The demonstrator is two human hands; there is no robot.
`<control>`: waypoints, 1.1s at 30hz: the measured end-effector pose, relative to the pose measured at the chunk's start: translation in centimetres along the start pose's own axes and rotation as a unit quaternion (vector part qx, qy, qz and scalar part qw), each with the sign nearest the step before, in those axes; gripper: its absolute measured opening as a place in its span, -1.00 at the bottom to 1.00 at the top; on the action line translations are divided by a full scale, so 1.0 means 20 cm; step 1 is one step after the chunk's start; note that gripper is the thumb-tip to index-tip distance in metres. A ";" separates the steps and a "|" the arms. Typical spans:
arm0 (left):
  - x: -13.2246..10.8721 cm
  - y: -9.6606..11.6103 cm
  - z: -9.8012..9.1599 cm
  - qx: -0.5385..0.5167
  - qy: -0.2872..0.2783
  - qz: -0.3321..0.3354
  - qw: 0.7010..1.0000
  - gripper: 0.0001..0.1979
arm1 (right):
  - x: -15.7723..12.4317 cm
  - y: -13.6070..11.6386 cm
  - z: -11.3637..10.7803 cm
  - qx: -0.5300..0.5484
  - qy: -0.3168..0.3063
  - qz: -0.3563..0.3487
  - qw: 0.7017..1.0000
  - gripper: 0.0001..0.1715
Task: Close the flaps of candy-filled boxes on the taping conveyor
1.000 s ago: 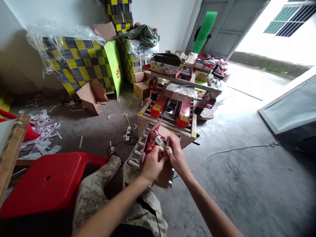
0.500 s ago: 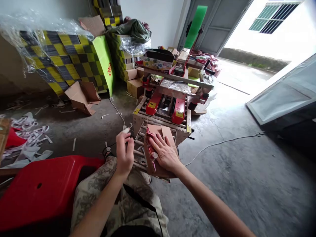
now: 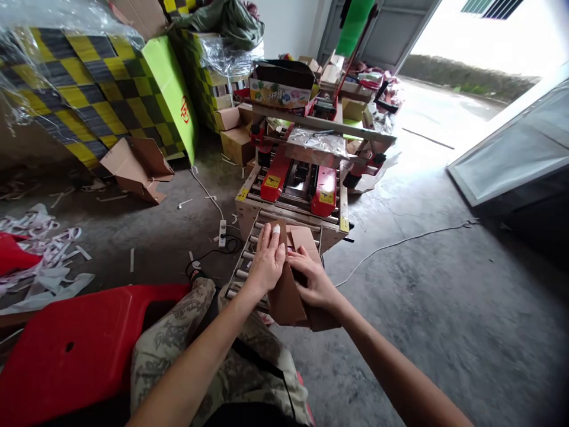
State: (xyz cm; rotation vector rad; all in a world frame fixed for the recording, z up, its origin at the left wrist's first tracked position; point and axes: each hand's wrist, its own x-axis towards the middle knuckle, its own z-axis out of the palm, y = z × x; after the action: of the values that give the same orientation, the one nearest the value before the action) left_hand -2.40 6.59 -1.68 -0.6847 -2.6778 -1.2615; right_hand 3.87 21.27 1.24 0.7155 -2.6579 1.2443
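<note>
A small brown cardboard box [image 3: 288, 299] sits on the metal rollers [image 3: 242, 274] in front of my legs, its flaps partly folded in. My left hand [image 3: 268, 261] lies with straight fingers against the outside of the left flap, which leans inward; white tape or a bandage wraps one fingertip. My right hand [image 3: 315, 281] rests over the top of the box, fingers loosely bent and apart from the thumb, close to the left flap's edge. Most of what lies inside the box is hidden by the flap and my hands.
Ahead stands a carton-sealing machine [image 3: 297, 184] with red side guides and a green tape roll [image 3: 355, 26]. A red stool [image 3: 89, 332] is on my left. A power strip [image 3: 222, 233] and cables lie on the floor. Checkered cartons [image 3: 89, 89] are stacked at the back left.
My left hand has moved right and down onto the left flap, which has tipped inward over the contents. My right hand has drawn back slightly, and its flat fingers have bent.
</note>
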 end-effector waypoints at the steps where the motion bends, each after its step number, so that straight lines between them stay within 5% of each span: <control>1: 0.00 0.01 0.00 0.029 -0.006 0.002 1.000 -0.44 | -0.01 0.00 -0.04 0.048 0.030 0.012 0.998 -0.69; 5: -0.03 0.07 0.00 0.160 -0.014 -0.002 0.987 -0.46 | -0.11 -0.05 -0.19 0.100 0.145 0.051 0.983 -0.75; 7: -0.03 0.11 0.00 0.213 -0.010 -0.012 0.977 -0.47 | -0.22 -0.07 -0.21 0.083 0.165 0.078 0.980 -0.45; 10: 0.04 0.10 -0.03 0.235 -0.038 0.006 0.971 -0.46 | -0.43 -0.08 -0.13 0.101 0.117 0.131 0.979 0.05; 13: 0.19 0.01 -0.09 0.179 -0.106 0.064 0.976 -0.29 | -0.53 -0.09 0.02 0.095 0.101 0.162 0.977 0.21; 17: 0.34 -0.09 -0.11 0.085 -0.175 0.116 0.974 -0.05 | -0.46 -0.09 0.15 0.062 0.159 0.140 0.975 0.15; 25: 0.21 0.09 0.03 0.142 -0.056 0.094 0.984 -0.58 | -0.44 -0.05 0.13 -0.022 0.116 0.105 0.987 0.23; 33: 0.25 0.11 0.05 0.258 -0.036 -0.013 0.965 -0.69 | -0.37 -0.11 0.10 -0.190 0.009 0.106 0.976 0.30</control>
State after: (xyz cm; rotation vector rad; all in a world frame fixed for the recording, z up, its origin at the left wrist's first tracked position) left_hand -5.87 10.39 0.67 -0.6254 -2.8914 -0.4977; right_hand 11.58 21.27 -0.85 0.3694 -2.8920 0.7315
